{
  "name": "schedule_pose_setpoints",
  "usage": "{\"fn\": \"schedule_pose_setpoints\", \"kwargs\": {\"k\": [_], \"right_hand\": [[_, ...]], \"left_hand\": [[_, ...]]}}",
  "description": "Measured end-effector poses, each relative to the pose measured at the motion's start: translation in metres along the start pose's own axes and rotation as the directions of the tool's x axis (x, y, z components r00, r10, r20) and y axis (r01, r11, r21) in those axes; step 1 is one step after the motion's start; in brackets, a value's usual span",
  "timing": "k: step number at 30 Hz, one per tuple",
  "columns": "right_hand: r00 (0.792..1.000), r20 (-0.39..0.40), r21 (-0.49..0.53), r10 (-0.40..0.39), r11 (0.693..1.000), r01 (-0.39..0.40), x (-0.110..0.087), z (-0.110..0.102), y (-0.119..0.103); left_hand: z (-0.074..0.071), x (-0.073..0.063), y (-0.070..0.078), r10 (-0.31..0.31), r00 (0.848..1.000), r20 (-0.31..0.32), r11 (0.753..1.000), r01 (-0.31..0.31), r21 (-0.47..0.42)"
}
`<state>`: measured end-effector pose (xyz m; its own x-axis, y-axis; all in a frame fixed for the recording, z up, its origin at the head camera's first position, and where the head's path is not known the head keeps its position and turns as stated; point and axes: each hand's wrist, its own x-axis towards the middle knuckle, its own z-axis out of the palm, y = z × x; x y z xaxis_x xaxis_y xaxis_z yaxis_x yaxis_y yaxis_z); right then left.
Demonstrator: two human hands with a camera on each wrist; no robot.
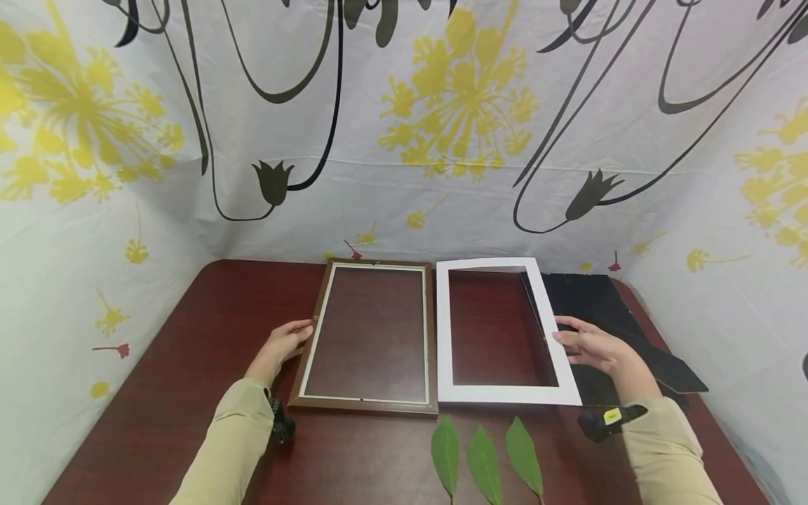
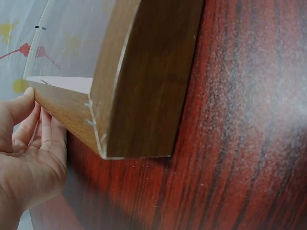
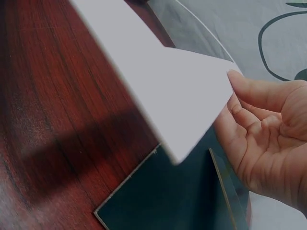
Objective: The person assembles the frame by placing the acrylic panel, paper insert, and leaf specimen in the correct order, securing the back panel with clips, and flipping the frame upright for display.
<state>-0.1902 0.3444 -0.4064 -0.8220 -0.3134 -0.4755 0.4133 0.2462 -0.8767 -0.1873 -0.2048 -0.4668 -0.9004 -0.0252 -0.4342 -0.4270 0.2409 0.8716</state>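
A brown wooden picture frame (image 1: 362, 406) lies on the table with its inner side up, a pale lip running round the inside. My left hand (image 1: 282, 348) grips its left side, the thumb (image 2: 23, 106) at the upper edge and the other fingers along the outer wall. To the right, a white picture mat (image 1: 505, 395) with a rectangular opening is pinched at its right border by my right hand (image 1: 596, 349). In the right wrist view the mat (image 3: 192, 86) hangs above the table, its near corner over a dark board.
A black backing board (image 1: 581, 298) with a flap (image 1: 675, 372) lies under and beyond my right hand. Three green leaves (image 1: 445, 452) lie in a row at the table's front. A patterned cloth (image 1: 379, 224) encloses the back and sides of the dark red table (image 1: 353, 463).
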Motion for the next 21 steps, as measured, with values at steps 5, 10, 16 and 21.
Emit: {"fn": "schedule_pose_setpoints", "kwargs": {"k": [5,10,16,21], "right_hand": [[1.000,0.023,-0.008,-0.008,1.000,0.008,0.005,0.005,0.002],[1.000,0.021,-0.001,-0.009,1.000,0.009,0.012,0.011,0.005],[1.000,0.014,-0.011,-0.003,1.000,0.003,0.020,0.020,0.008],[1.000,0.023,-0.014,-0.011,1.000,0.011,0.027,0.027,0.009]], "left_hand": [[0.000,0.001,0.000,-0.002,1.000,-0.002,1.000,0.002,-0.002],[0.000,0.001,0.000,-0.003,1.000,-0.011,1.000,0.003,-0.006],[0.001,-0.001,0.001,-0.009,1.000,-0.009,1.000,0.009,-0.005],[0.001,-0.002,0.003,-0.015,1.000,-0.011,1.000,0.015,-0.006]]}}
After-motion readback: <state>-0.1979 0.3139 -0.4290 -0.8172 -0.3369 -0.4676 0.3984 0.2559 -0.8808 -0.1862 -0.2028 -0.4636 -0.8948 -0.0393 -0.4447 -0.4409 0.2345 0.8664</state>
